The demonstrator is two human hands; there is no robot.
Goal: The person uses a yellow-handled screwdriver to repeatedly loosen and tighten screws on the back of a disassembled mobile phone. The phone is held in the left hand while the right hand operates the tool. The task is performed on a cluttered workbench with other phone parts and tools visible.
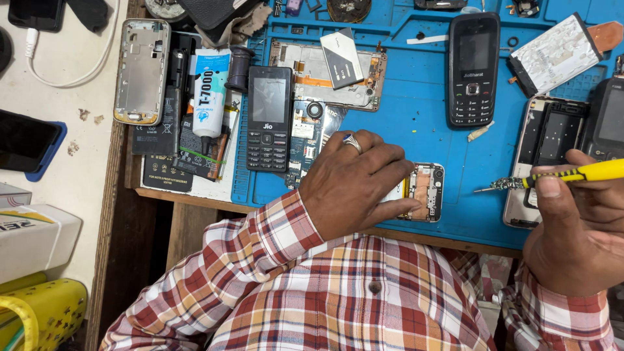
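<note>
A glue tube (211, 91) and black keypad phone (268, 118) lie at the blue mat's (416, 110) left edge. The left hand (354, 185), fingers together, presses flat on an opened phone (426, 190) near the mat's front edge. The right hand (575, 227) pinches a yellow screwdriver (559, 177) over bare mat.

Matt blue rubbery mat (416, 110), glossy yellow plastic screwdriver handle (601, 171), worn wooden bench edge (188, 224)

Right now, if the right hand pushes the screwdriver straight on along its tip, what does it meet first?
Probably the opened phone under the left hand; the screwdriver in the right hand points left across bare blue mat. Depth is unclear.
</note>
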